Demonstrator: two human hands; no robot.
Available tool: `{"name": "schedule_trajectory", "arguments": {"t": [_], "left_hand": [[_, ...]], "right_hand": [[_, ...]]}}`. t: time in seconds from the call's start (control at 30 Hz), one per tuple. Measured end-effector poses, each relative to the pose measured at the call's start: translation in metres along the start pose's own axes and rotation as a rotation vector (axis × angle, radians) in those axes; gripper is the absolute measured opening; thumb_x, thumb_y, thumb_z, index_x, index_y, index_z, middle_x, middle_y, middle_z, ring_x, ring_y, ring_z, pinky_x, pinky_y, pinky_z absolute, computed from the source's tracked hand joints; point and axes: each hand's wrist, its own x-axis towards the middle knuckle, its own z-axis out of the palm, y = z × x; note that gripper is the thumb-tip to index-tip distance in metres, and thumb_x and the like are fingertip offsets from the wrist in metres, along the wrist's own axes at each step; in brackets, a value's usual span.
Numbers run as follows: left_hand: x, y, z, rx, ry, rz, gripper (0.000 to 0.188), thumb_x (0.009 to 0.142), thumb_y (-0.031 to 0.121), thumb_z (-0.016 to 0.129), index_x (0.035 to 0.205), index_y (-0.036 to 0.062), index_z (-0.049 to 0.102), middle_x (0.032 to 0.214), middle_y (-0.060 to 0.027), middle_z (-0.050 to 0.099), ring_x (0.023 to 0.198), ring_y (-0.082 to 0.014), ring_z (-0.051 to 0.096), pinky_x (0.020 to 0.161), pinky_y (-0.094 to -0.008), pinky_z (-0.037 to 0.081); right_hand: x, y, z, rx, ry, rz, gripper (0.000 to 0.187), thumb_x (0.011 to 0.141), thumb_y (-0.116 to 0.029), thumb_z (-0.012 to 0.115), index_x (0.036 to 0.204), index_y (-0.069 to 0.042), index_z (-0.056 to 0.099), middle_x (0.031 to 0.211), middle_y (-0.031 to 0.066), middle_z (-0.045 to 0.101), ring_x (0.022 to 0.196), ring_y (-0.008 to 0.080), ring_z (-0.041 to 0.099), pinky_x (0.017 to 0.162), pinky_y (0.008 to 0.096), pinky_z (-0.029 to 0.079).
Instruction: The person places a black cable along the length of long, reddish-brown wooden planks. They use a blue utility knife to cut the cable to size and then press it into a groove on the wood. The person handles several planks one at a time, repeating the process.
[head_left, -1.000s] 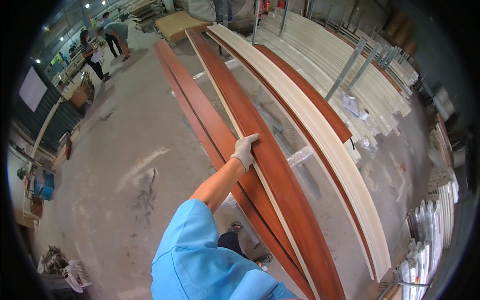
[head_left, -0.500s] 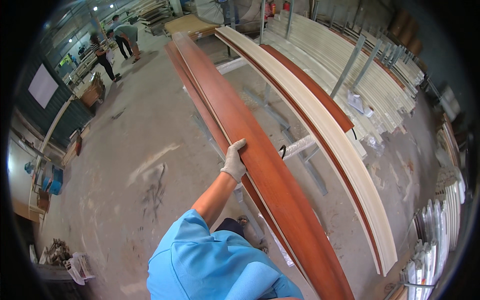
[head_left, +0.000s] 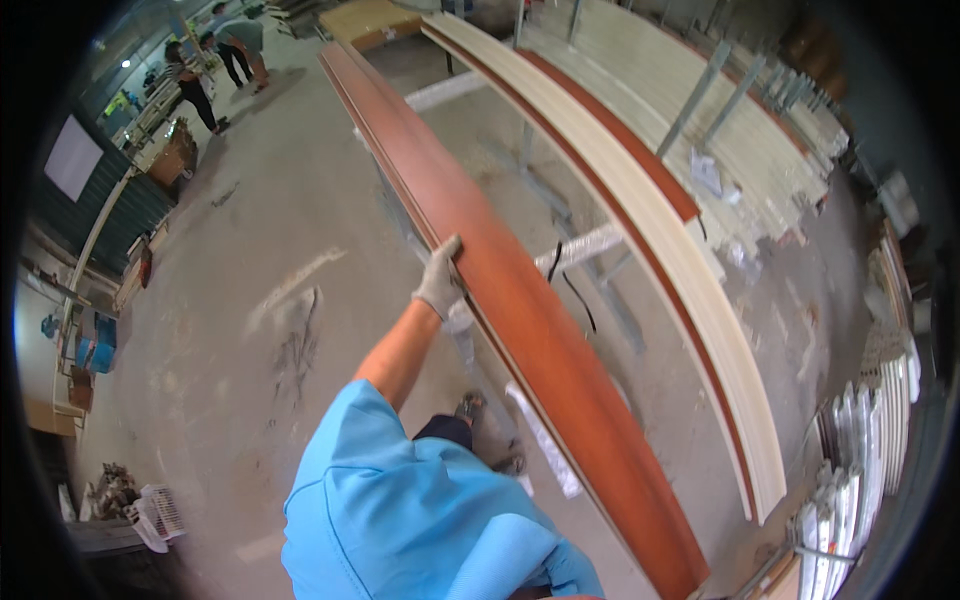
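My left hand, in a pale work glove, is closed on the near-left edge of a long reddish-brown wood-grain board. The thumb lies over its top face and the other fingers are hidden beneath. This board runs from the far left to the bottom right, with a thin second edge showing along its left side. It lies over a wrapped crossbar of a metal rack. To its right is a long cream moulding with a brown side, and beyond that a shorter brown board. My right hand is out of sight.
Stacked pale profiles lie behind upright metal posts at the back right. More wrapped white profiles stand at lower right. A black strap hangs by the crossbar. Several people are at the far left; a white basket sits lower left.
My left hand and the board it grips have shifted left in the picture. The lower brown strip beside the board now shows much less. More of the black strap has come into view.
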Motion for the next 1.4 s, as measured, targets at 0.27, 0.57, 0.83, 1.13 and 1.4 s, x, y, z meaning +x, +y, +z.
{"name": "schedule_trajectory", "arguments": {"t": [0.27,0.57,0.83,1.13,1.4], "left_hand": [[-0.071,0.09,0.042,1.761,0.207,0.043,0.056,0.093,0.06,0.065,0.087,0.0054,0.075,0.067,-0.0096,0.068,0.061,-0.0153,0.067,0.06,-0.0317,0.054],[0.064,-0.007,0.131,2.486,-0.463,0.188,0.068,0.098,0.069,0.041,0.108,0.013,0.079,0.113,-0.0136,0.074,0.113,-0.0321,0.065,0.097,-0.0431,0.047],[0.089,0.001,0.075,2.677,-0.539,0.438,0.051,0.105,0.048,0.038,0.102,0.0198,0.081,0.107,-0.0083,0.076,0.107,-0.0289,0.067,0.099,-0.0425,0.045],[0.099,0.001,0.078,2.438,-0.505,0.393,0.038,0.1,0.046,0.051,0.122,0.0206,0.069,0.112,-0.0144,0.073,0.11,-0.0346,0.066,0.099,-0.0459,0.047],[0.158,-0.097,0.117,2.76,-1.26,0.532,0.042,0.089,0.02,0.065,0.13,0.0141,0.064,0.123,-0.0158,0.064,0.107,-0.0319,0.069,0.091,-0.0443,0.056]], "right_hand": [[0.071,0.094,-0.084,0.022,0.029,0.007,0.055,0.097,-0.033,0.072,0.132,0.009,0.062,0.129,0.0204,0.065,0.107,0.0271,0.064,0.099,0.0389,0.052],[0.044,0.074,-0.039,-0.076,0.034,0.015,0.06,0.099,-0.038,0.068,0.137,0.007,0.058,0.132,0.0213,0.064,0.114,0.0291,0.063,0.101,0.0392,0.051],[0.031,0.059,-0.054,-0.032,0.006,0.045,0.063,0.101,-0.042,0.065,0.141,0.006,0.055,0.135,0.0229,0.063,0.12,0.0307,0.062,0.103,0.0393,0.05],[0.037,0.011,-0.073,-0.577,0.145,-0.177,0.063,0.098,-0.046,0.067,0.142,-0.002,0.057,0.134,0.0209,0.065,0.12,0.0327,0.064,0.1,0.0426,0.05],[-0.068,-0.138,-0.026,0.196,-0.265,0.214,0.029,0.094,-0.026,0.072,0.117,-0.011,0.061,0.068,-0.0033,0.05,0.05,0.0049,0.05,0.05,0.0196,0.047]]}}
